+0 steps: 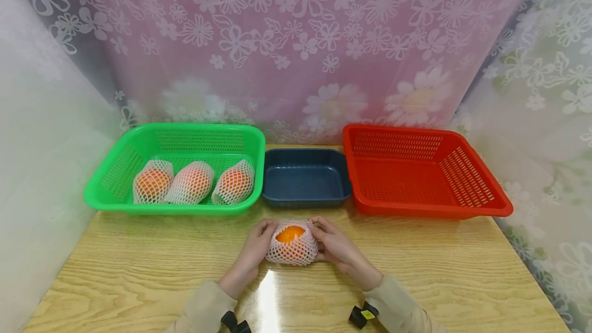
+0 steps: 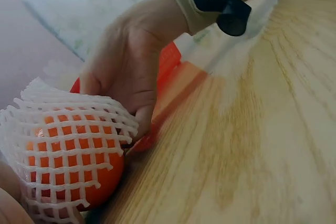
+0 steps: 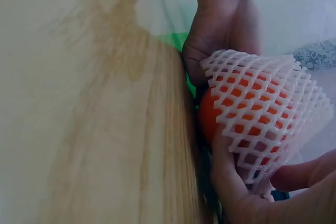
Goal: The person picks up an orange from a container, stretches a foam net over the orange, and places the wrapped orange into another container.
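An orange (image 1: 290, 234) sits inside a white foam net sleeve (image 1: 296, 257) just above the front part of the table, its bare skin showing through the sleeve's opening. My left hand (image 1: 257, 248) grips the sleeve's left end, thumb and fingers at its edge. On the other end, my right hand (image 1: 341, 251) pinches the netting between thumb and fingers. From the right wrist, the sleeve (image 3: 257, 103) covers most of the orange (image 3: 209, 116), whose lower side is bare. In the left wrist view the netting (image 2: 68, 145) partly hides the right fingertips.
A green basket (image 1: 171, 209) at the back left holds three netted oranges (image 1: 235, 183). Beside it stands a dark blue tray (image 1: 305, 203), then a red basket (image 1: 430, 209) at the right. A flowered curtain (image 1: 296, 55) hangs behind the wooden table (image 1: 152, 261).
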`<state>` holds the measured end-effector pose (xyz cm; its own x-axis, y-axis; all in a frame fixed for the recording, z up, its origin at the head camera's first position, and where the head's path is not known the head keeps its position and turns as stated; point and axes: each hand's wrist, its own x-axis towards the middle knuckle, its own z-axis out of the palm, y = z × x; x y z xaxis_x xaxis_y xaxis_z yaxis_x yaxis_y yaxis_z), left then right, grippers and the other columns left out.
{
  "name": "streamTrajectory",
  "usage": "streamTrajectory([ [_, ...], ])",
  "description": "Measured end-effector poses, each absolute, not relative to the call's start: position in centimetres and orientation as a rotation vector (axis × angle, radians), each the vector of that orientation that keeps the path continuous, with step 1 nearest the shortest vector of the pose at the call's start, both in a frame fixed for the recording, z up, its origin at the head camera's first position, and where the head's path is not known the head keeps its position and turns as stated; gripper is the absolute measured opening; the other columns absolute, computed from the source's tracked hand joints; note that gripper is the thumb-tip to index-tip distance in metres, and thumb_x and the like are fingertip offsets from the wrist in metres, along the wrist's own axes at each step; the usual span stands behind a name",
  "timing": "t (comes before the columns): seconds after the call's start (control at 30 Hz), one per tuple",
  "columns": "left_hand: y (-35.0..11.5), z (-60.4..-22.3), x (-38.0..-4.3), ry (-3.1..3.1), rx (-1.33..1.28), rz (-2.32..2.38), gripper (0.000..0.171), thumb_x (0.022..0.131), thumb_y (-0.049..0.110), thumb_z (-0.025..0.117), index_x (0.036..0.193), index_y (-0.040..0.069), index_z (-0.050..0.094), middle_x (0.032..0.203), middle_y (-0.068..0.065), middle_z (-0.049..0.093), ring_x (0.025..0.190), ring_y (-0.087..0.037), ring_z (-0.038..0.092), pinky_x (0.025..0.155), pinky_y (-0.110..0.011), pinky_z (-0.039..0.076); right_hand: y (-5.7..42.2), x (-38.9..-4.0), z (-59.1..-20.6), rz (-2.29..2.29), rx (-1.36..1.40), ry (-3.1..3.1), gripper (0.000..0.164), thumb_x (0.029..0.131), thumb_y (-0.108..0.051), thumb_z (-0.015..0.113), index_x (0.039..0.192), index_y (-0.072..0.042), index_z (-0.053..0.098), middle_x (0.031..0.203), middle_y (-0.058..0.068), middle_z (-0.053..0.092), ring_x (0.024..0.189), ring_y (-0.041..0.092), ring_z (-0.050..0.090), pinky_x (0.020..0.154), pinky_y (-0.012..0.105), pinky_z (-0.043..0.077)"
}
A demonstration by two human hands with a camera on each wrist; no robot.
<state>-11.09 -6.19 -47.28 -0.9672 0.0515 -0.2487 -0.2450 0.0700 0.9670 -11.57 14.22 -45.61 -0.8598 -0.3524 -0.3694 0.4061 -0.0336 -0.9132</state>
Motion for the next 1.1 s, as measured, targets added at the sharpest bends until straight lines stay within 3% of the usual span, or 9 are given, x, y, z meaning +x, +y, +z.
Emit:
streamTrajectory([
  [0.2,-5.7,-47.2,-11.1,2.174,-0.221,2.017,0.032,0.108,0.023,0.044,0.115,-0.004,0.06,0.116,-0.017,0.062,0.116,-0.03,0.055,0.103,-0.047,0.042,13.7,-11.7,-45.4,-1.906,0.051,1.745,0.018,0.112,-0.021,0.036,0.121,-0.007,0.044,0.104,0.006,0.055,0.085,0.017,0.057,0.073,0.03,0.051],
  [0.3,-5.5,-47.0,-11.2,2.19,-0.229,2.037,0.034,0.108,0.023,0.044,0.118,-0.005,0.06,0.119,-0.018,0.062,0.117,-0.03,0.054,0.104,-0.048,0.042,13.6,-11.9,-45.3,-1.89,0.054,1.731,0.037,0.111,-0.031,0.038,0.135,-0.003,0.038,0.121,0.014,0.055,0.099,0.021,0.058,0.082,0.035,0.054],
  [0.4,-5.2,-46.4,-11.3,2.212,-0.217,2.069,0.034,0.108,0.025,0.046,0.114,-0.004,0.062,0.112,-0.016,0.064,0.108,-0.026,0.057,0.098,-0.043,0.045,13.5,-12.2,-45.1,-1.87,0.04,1.702,0.061,0.109,-0.044,0.041,0.148,0.0,0.026,0.142,0.023,0.046,0.117,0.026,0.055,0.095,0.043,0.053],
  [0.47,-5.0,-46.0,-11.4,2.225,-0.199,2.103,0.032,0.108,0.026,0.049,0.107,-0.002,0.064,0.103,-0.012,0.064,0.097,-0.021,0.057,0.089,-0.036,0.047,13.6,-12.5,-44.8,-1.86,0.017,1.69,0.066,0.107,-0.048,0.043,0.148,0.0,0.023,0.147,0.024,0.042,0.122,0.027,0.053,0.099,0.045,0.051],
  [0.63,-4.4,-45.2,-11.8,2.192,-0.12,2.216,0.032,0.108,0.03,0.05,0.095,0.003,0.061,0.086,-0.003,0.058,0.08,-0.014,0.054,0.074,-0.025,0.046,14.0,-12.7,-43.8,-1.876,-0.017,1.685,0.041,0.105,-0.043,0.047,0.128,-0.01,0.039,0.126,0.011,0.052,0.106,0.02,0.059,0.088,0.034,0.056],
  [0.83,-4.1,-44.6,-12.0,2.013,-0.088,2.297,0.037,0.106,0.039,0.053,0.095,0.005,0.062,0.089,-0.002,0.06,0.083,-0.014,0.057,0.075,-0.025,0.05,14.7,-12.6,-42.6,-1.909,-0.086,1.649,0.026,0.105,-0.041,0.046,0.118,-0.019,0.048,0.112,0.001,0.055,0.098,0.016,0.058,0.083,0.028,0.054],
  [0.97,-4.0,-44.6,-12.2,1.794,-0.122,2.325,0.042,0.105,0.038,0.055,0.116,-0.002,0.065,0.11,-0.006,0.066,0.098,-0.012,0.061,0.087,-0.026,0.052,15.1,-12.5,-42.3,-1.888,-0.157,1.682,0.028,0.106,-0.04,0.044,0.119,-0.017,0.05,0.114,0.0,0.054,0.103,0.017,0.055,0.088,0.029,0.05],
  [1.1,-3.9,-44.7,-12.2,1.661,-0.145,2.325,0.056,0.104,0.037,0.056,0.139,-0.006,0.053,0.135,-0.012,0.059,0.114,-0.012,0.058,0.1,-0.027,0.048,15.4,-12.5,-42.2,-1.884,-0.197,1.655,0.038,0.105,-0.043,0.044,0.128,-0.014,0.049,0.119,0.001,0.054,0.107,0.018,0.054,0.093,0.03,0.05],
])
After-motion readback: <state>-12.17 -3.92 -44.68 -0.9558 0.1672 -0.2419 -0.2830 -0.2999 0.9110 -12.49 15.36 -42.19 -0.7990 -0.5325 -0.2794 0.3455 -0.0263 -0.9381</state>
